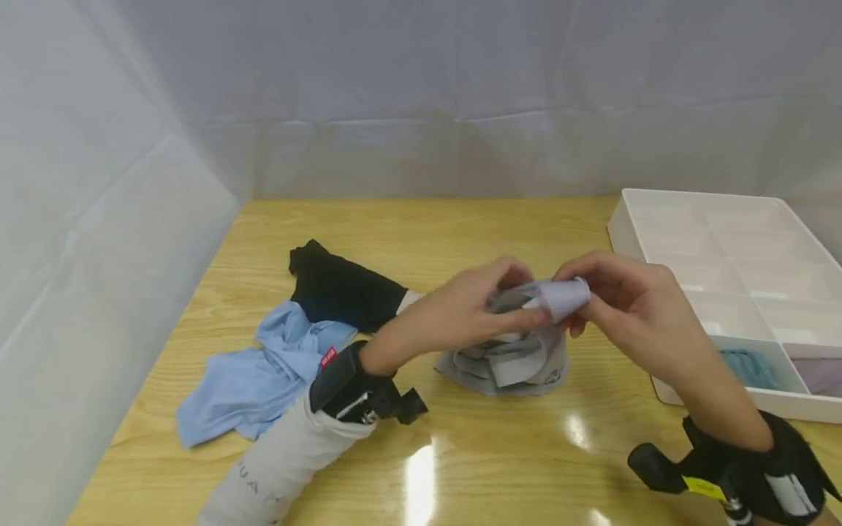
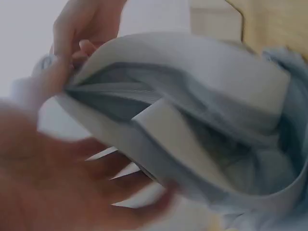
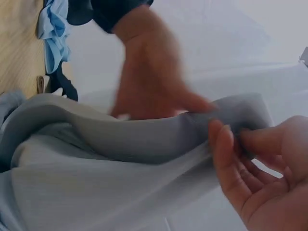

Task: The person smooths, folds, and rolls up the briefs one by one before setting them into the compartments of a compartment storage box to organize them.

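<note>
Gripped between left hand [image 1: 470,307] and right hand [image 1: 621,299], fingers pinching: grey garment [image 1: 513,358], lifted end up, rest bunched on table [image 1: 460,453].

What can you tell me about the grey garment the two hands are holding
The grey garment is soft, finely ribbed fabric with paler bands, bunched in folds. Its lower part rests on the wooden table; its upper edge is lifted. The left hand and right hand pinch that edge, rolled between their fingers. It lies between a light blue garment and a white divided tray, touching neither.
</note>
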A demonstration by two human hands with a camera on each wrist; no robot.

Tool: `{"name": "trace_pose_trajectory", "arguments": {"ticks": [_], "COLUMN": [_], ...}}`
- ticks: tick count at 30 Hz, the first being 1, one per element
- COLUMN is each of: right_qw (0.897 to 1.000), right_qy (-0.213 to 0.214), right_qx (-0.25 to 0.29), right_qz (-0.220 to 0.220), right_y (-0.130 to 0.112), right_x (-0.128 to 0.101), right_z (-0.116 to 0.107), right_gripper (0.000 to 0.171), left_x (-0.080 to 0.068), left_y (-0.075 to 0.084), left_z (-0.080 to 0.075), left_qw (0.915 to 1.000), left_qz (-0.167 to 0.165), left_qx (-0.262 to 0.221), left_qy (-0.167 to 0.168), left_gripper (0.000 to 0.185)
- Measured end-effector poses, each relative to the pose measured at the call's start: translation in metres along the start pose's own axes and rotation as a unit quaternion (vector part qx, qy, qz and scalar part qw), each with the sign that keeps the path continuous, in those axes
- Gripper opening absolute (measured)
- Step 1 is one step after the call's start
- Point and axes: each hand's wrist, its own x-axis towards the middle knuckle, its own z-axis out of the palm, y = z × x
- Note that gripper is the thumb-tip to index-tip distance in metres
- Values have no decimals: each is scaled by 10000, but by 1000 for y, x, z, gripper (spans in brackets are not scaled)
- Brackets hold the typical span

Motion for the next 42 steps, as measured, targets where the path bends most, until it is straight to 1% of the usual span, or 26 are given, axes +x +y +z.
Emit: {"name": "trace_pose_trajectory", "arguments": {"ticks": [2,4,5,7,8,9,10,13,15,17,18,19,21,22,23,25,26,27,28,29,31,34,37,38,40,42], "right_qw": [9963,9847,9776,9679,9642,9606,9539,9281,9074,8885,8851,8869,9065,9185,9342,9737,9861,9938,9974,9977,9959,9946,9875,9834,9697,9555], "right_qy": [254,595,804,1208,1407,1609,1807,2209,2386,2444,2410,2347,2095,1858,1555,900,542,166,-132,-393,-608,-502,-224,-176,-77,66], "right_qx": [809,1622,1921,2180,2225,2242,2373,2983,3441,3867,3965,3965,3661,3489,3208,2043,1461,911,332,-42,-553,-857,-1541,-1798,-2441,-2949], "right_qz": [-100,-231,-299,-336,-327,-325,-349,-288,-355,-368,-358,-336,-191,-32,144,466,577,614,633,558,367,316,244,172,8,-3], "right_y": [-1,-3,-4,-8,-10,-11,-11,-11,-9,-6,-4,-3,-3,-3,-4,-7,-9,-10,-12,-13,-13,-9,0,3,8,10], "right_x": [-1,-1,-1,-1,0,0,1,1,0,0,-1,-1,0,0,0,-1,-1,-2,-3,-5,-6,-7,-6,-5,-2,1], "right_z": [-3,-7,-10,-15,-17,-20,-23,-33,-40,-45,-47,-48,-44,-40,-33,-14,-2,10,23,35,54,64,56,51,37,20], "right_gripper": [22,21,20,18,18,19,20,21,19,12,7,4,5,6,9,20,29,40,50,58,69,77,80,81,77,73], "left_x": [4,7,7,6,5,3,1,-10,-18,-26,-30,-32,-37,-38,-39,-40,-40,-40,-40,-40,-40,-41,-46,-49,-57,-66], "left_y": [-9,-16,-18,-18,-18,-17,-15,-9,-5,-2,-1,0,3,5,7,12,17,21,26,30,38,44,42,41,36,35], "left_z": [1,4,4,2,-2,-7,-14,-40,-56,-69,-74,-77,-80,-79,-77,-70,-66,-60,-55,-49,-40,-33,-44,-50,-66,-82], "left_qw": [9959,9881,9847,9815,9834,9864,9892,9940,9901,9815,9767,9722,9664,9639,9618,9577,9549,9512,9472,9436,9366,9256,9188,9146,9018,8811], "left_qz": [-470,-687,-726,-670,-620,-469,-355,-140,-140,-262,-304,-314,-209,2,276,948,1296,1626,1931,2190,2600,2943,3019,2988,2863,2616], "left_qx": [284,694,958,1365,1342,1281,1227,1076,1173,1384,1521,1638,1736,1768,1781,1761,1741,1733,1717,1681,1591,1590,1538,1553,1605,1809], "left_qy": [-719,-1186,-1259,-1161,-1050,-911,-714,149,764,1300,1481,1642,1886,1991,2058,2071,2025,1970,1899,1829,1729,1772,2024,2238,2812,3501], "left_gripper": [46,35,31,21,19,17,17,22,23,27,28,29,29,30,30,33,34,37,40,43,49,60,63,62,57,48]}}
